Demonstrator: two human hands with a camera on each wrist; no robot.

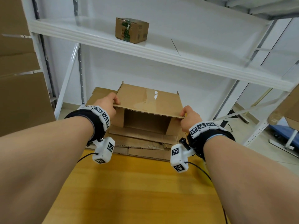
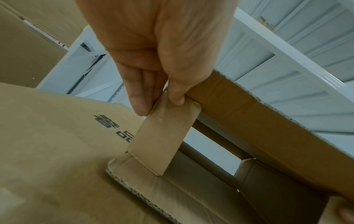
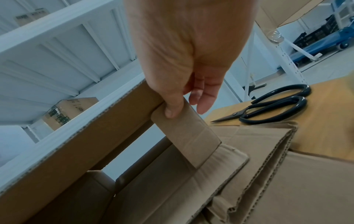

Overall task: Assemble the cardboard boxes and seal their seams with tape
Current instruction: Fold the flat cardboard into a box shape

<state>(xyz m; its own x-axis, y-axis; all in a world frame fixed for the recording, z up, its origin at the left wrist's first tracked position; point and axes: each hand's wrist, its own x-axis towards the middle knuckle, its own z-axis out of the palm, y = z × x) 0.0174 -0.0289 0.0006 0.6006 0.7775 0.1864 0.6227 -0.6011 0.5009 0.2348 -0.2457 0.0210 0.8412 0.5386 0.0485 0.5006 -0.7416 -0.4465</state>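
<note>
A brown cardboard box [image 1: 145,101] lies on its side, its open end facing me, on a stack of flat cardboard [image 1: 142,143]. A glossy strip of clear tape [image 1: 151,98] runs across its upper face. My left hand [image 1: 116,101] pinches the near left corner. In the left wrist view its thumb and fingers [image 2: 138,106] hold the small side flap [image 2: 162,136] where it meets the long upper flap [image 2: 268,121]. My right hand [image 1: 183,113] pinches the near right corner, thumb [image 3: 170,112] on the other side flap [image 3: 187,136].
The flat cardboard rests on a yellow wooden table [image 1: 137,183]. Black scissors [image 3: 268,106] lie on the table to the right of the box. A white metal shelf [image 1: 161,50] above carries a small taped box [image 1: 131,29]. Large cardboard sheets [image 1: 19,86] stand at left; a blue cart [image 1: 283,133] sits at right.
</note>
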